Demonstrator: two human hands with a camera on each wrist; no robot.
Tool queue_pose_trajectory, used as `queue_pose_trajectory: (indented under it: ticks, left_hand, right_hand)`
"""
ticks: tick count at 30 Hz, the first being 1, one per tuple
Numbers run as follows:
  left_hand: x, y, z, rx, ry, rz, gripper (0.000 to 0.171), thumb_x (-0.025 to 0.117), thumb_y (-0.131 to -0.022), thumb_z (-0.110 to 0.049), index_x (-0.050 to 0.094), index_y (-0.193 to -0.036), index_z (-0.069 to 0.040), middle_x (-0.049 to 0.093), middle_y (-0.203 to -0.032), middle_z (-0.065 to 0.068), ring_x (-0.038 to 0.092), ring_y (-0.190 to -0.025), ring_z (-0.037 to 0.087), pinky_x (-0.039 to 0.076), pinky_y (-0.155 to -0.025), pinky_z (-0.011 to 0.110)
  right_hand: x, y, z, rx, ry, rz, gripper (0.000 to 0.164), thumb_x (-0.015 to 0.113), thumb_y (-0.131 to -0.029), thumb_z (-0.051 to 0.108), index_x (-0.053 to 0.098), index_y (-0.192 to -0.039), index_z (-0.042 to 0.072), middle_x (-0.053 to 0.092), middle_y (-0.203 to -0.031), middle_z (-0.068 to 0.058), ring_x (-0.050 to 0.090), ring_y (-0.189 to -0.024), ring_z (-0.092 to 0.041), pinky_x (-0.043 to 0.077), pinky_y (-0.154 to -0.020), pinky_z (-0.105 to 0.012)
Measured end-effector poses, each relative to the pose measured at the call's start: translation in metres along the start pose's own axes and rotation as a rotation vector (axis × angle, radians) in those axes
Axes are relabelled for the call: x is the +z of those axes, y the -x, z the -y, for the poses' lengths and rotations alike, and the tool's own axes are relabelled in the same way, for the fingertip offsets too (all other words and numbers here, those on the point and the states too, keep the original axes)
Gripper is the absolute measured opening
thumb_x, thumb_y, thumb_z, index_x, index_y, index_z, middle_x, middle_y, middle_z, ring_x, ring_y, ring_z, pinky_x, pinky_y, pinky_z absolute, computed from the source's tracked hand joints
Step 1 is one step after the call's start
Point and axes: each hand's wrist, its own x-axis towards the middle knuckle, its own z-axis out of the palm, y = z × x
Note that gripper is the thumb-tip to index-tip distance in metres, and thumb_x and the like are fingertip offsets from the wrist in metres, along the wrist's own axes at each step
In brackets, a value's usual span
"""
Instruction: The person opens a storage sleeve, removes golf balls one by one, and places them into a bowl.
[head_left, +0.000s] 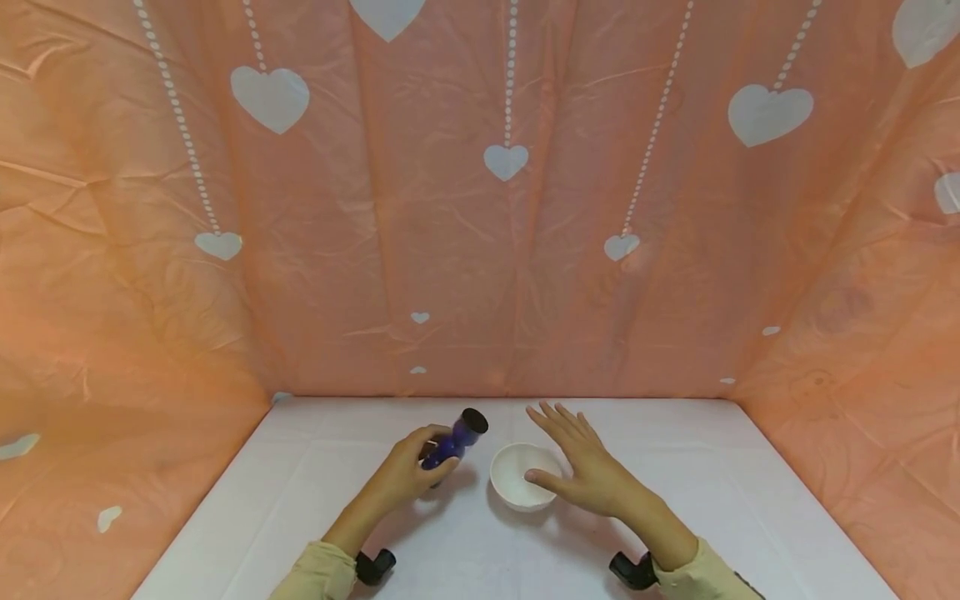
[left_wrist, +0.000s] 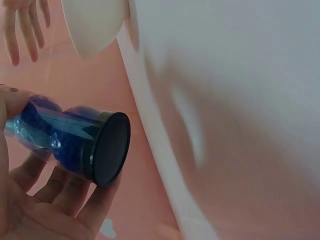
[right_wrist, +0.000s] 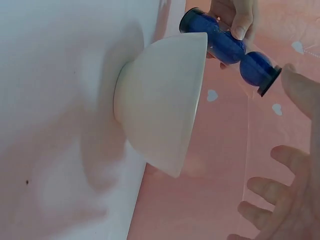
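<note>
My left hand (head_left: 408, 467) holds a see-through blue, hourglass-shaped container (head_left: 444, 451) with black end caps, tilted above the table left of the bowl. Its thumb lies on one side and the fingers curl round the other in the left wrist view, where one black cap (left_wrist: 111, 150) faces the camera. A plain white bowl (head_left: 517, 502) stands upright on the table between the hands. My right hand (head_left: 588, 471) is spread over the bowl's right side, holding nothing, its thumb overlapping the bowl in the head view. Part of the container (right_wrist: 257, 69) shows past the bowl's rim in the right wrist view.
A white cloth (head_left: 300, 483) covers the table. Orange sheeting (head_left: 450, 250) with white hearts hangs at the back and along both sides. Black wrist-worn devices (head_left: 375, 567) sit by each sleeve.
</note>
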Motion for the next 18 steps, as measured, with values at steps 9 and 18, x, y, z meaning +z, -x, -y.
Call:
queue_pose_trajectory:
  ticks: [9,18]
  left_hand:
    - [0.003,0.001,-0.015,0.099,-0.04,-0.002,0.042,0.076,-0.088,-0.037,0.062,-0.123,-0.02,0.064,-0.116,0.002,0.064,-0.101,0.019,0.056,-0.088,0.038]
    - [0.01,0.001,-0.029,0.196,-0.042,0.012,0.04,0.079,-0.086,-0.032,0.063,-0.121,-0.022,0.063,-0.108,-0.008,0.063,-0.098,0.012,0.057,-0.086,0.032]
  right_hand:
    - [0.001,-0.005,0.006,-0.116,0.0,-0.092,0.075,0.068,-0.093,0.048,0.038,-0.155,0.02,0.038,-0.158,-0.001,0.03,-0.148,-0.028,0.024,-0.12,-0.053]
    - [0.0,-0.002,0.013,-0.145,-0.018,-0.141,0.065,0.069,-0.095,0.037,0.044,-0.151,0.018,0.044,-0.154,-0.004,0.039,-0.143,-0.025,0.034,-0.116,-0.042]
